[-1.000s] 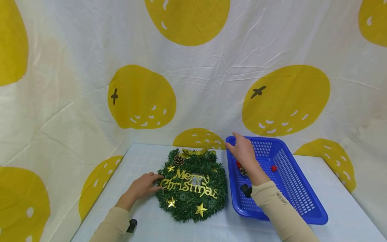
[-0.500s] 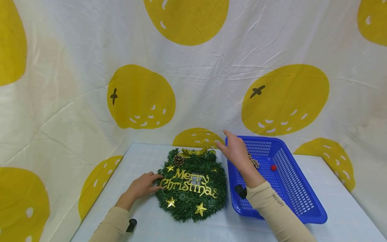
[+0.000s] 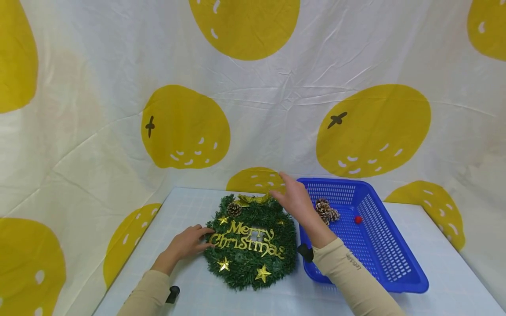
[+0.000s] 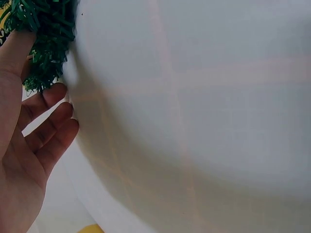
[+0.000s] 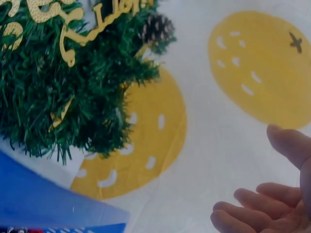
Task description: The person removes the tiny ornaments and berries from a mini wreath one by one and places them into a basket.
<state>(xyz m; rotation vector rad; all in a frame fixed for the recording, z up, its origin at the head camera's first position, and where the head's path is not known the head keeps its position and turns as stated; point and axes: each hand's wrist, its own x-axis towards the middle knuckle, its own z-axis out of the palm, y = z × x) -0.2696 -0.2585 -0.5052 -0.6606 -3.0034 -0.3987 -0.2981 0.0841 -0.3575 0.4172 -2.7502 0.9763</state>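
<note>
A green Christmas wreath [image 3: 253, 274] lies on the table with gold "Merry Christmas" lettering [image 3: 247, 239], gold stars [image 3: 262, 274], a pinecone [image 3: 234, 209] and a gold bow [image 3: 249, 199] at its top. My left hand [image 3: 189, 241] holds the wreath's left edge; the left wrist view has its thumb and fingers [image 4: 53, 136] about the greenery. My right hand [image 3: 296, 199] hovers at the wreath's upper right, thumb and index tips by the bow's right end. In the right wrist view this hand [image 5: 272, 194] shows thumb and fingers apart, nothing between them.
To the right of the wreath stands a blue plastic basket [image 3: 395, 245], partly behind my right forearm. Inside are pinecones [image 3: 326, 212] and a red ball [image 3: 358, 219]. A white cloth [image 3: 269, 131] with yellow fruit prints hangs behind the table.
My right hand has moved left from over the basket to the wreath's top right, uncovering pinecones in the basket. The left hand and wreath have stayed in place.
</note>
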